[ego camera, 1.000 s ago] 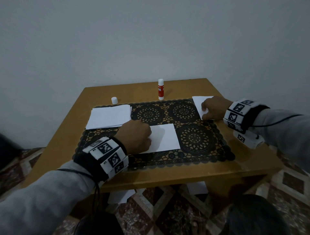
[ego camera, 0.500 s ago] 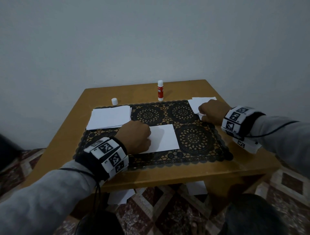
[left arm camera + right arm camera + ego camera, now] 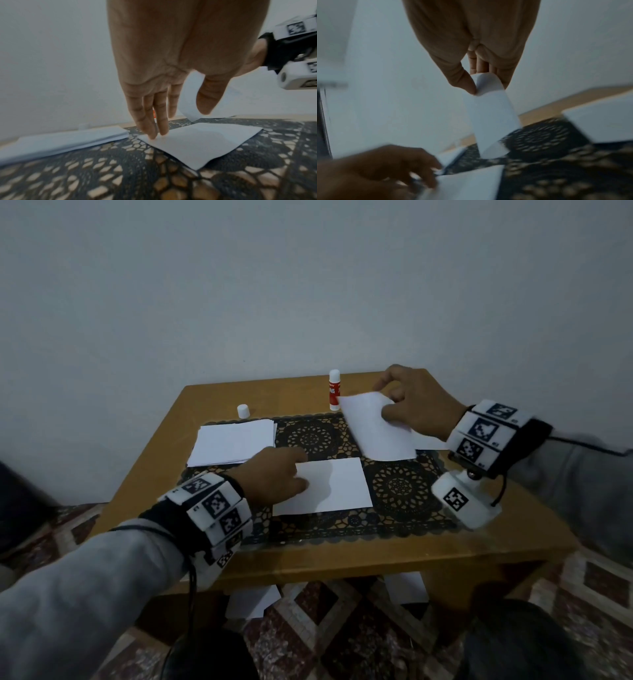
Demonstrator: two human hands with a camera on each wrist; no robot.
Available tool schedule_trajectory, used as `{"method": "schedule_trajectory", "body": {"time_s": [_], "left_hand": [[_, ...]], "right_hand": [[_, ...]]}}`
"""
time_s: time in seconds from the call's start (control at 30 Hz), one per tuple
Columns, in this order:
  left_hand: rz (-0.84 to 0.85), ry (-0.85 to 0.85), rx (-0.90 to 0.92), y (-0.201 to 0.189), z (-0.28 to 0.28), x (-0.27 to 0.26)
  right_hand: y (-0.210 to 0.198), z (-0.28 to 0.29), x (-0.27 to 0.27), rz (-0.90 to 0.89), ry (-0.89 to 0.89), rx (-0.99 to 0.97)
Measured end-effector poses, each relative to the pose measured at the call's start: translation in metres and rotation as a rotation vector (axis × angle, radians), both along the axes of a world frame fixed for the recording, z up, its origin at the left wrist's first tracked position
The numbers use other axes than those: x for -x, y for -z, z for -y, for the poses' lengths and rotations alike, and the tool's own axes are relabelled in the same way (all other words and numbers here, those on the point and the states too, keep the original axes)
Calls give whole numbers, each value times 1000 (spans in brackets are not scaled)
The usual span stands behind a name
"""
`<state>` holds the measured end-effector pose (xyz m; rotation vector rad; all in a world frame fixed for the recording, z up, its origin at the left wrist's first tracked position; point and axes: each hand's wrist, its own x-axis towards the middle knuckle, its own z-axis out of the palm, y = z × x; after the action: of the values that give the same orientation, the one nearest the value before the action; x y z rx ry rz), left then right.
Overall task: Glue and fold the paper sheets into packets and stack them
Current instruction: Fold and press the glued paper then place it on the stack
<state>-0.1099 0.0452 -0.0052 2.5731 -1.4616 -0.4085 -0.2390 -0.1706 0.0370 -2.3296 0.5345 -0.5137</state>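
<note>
A white paper sheet point(image 3: 334, 486) lies flat in the middle of the black lace mat point(image 3: 404, 491). My left hand point(image 3: 274, 479) rests on its left edge, straight fingertips point(image 3: 152, 134) touching the paper point(image 3: 202, 142). My right hand point(image 3: 416, 402) is raised above the mat's far right and pinches a second white sheet point(image 3: 375, 428) between thumb and fingers; the sheet point(image 3: 491, 115) hangs down from the pinch. A stack of white sheets point(image 3: 233, 441) lies at the mat's far left. More paper point(image 3: 430, 441) lies under the right wrist. A red-and-white glue stick point(image 3: 334, 390) stands uncapped at the table's back edge.
The glue stick's white cap point(image 3: 243, 410) stands on the wooden table point(image 3: 342, 559) behind the stack. A grey wall rises close behind the table. Loose white sheets point(image 3: 253, 601) lie on the patterned floor under the table. My knees are at the bottom of the head view.
My right hand has lifted off the papers at the far right, carrying one sheet up and toward the middle. The left hand stays on the centre sheet.
</note>
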Motion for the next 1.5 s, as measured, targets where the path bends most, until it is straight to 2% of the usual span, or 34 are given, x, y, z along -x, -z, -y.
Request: {"method": "schedule_trajectory", "body": {"time_s": [0.1, 0.17, 0.23, 0.27, 0.3, 0.47, 0.53, 0.77, 0.97, 1.2, 1.33, 1.4, 1.5], "left_hand": [[-118, -148, 230, -5, -4, -9], [-339, -286, 410, -10, -6, -15], [-641, -381, 545, -16, -7, -16], [-726, -403, 571, -17, -9, -16], [-742, -401, 579, -17, -10, -18], [-621, -467, 584, -7, -16, -30], [-587, -448, 519, -5, -19, -31], [-497, -425, 341, 6, -18, -31], [-359, -438, 193, 15, -9, -36], [-306, -436, 127, 18, -5, -38], [-186, -403, 89, 18, -2, -36], [-92, -385, 38, 18, 0, -34], [83, -353, 35, 18, -3, -25]], "right_hand": [[-6, -16, 0, 38, -34, -343], [-5, -26, -1, 4, -110, -569], [1, -31, -3, -27, -149, -666], [5, -32, -5, -35, -150, -705], [11, -34, -6, -41, -141, -743], [29, -34, -8, -85, -69, -759], [34, -32, -8, -132, -52, -731], [47, -24, -12, -256, 42, -468], [55, -25, -17, -360, 46, -337], [56, -26, -21, -403, 30, -277], [55, -28, -24, -470, 14, -213], [51, -32, -25, -505, 35, -93], [48, -51, -15, -465, 33, 280]]}}
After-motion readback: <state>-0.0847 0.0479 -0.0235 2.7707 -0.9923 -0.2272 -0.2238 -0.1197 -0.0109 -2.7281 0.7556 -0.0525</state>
